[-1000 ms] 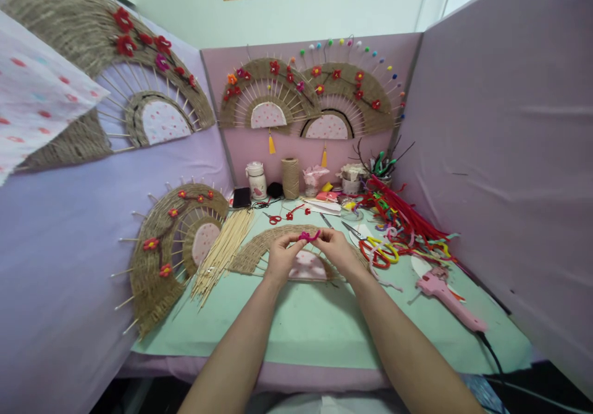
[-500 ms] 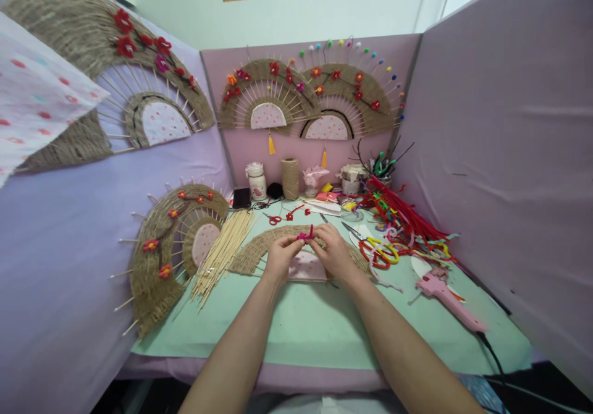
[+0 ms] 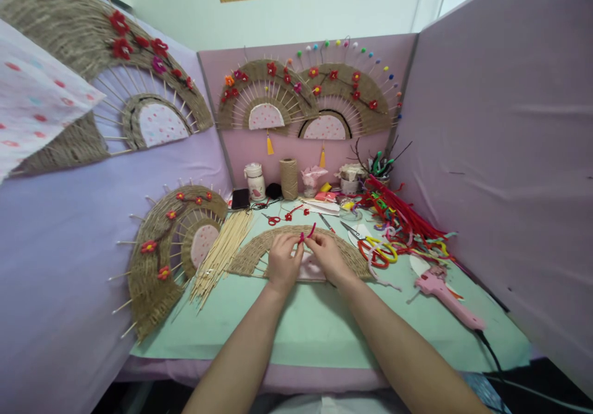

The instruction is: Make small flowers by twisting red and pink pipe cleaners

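Pinching the magenta fuzzy stem [image 3: 302, 237] in the fingertips of my left hand [image 3: 283, 261] and right hand [image 3: 328, 256], I hold it over the twine fan [image 3: 254, 239]; its curled part lies nearer the left, its free end (slightly bowed) slants up, nearer the right.

In front of the flat fan [image 3: 254, 241], the cloth [image 3: 319, 333] lies open between the forearms [image 3: 252, 340]. Sticks [image 3: 222, 256] block its left, scissors [image 3: 370, 245] crowd its right end, and a jar [image 3: 255, 182] and twine roll [image 3: 288, 179] stand behind it.
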Demonstrator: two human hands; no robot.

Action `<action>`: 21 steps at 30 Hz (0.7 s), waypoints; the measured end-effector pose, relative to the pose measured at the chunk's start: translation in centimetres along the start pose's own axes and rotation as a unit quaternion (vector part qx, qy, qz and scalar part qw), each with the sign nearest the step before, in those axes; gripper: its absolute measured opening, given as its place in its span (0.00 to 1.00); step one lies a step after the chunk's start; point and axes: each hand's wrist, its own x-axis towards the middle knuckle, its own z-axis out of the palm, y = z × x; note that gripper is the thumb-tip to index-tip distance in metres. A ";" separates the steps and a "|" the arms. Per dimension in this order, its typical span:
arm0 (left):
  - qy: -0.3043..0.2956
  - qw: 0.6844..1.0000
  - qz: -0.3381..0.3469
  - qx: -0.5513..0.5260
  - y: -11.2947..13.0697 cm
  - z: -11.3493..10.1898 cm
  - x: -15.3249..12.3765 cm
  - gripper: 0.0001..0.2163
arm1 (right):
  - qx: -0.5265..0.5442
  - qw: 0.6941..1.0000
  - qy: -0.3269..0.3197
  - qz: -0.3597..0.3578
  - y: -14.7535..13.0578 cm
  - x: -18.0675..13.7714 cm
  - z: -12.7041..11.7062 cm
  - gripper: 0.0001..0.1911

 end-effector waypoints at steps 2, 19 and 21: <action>-0.028 0.997 0.042 0.055 0.0 0.0 -0.1 0.06 | 0.100 0.991 -0.029 0.090 0.2 0.1 -0.1 0.12; -0.072 0.818 -0.395 -0.412 0.4 -0.6 1.0 0.14 | 0.178 0.974 -0.116 0.075 -1.7 0.1 -1.6 0.14; -0.091 0.771 -0.424 -0.466 0.5 -0.7 1.2 0.15 | 0.172 0.971 -0.144 0.081 -1.6 -0.1 -1.5 0.15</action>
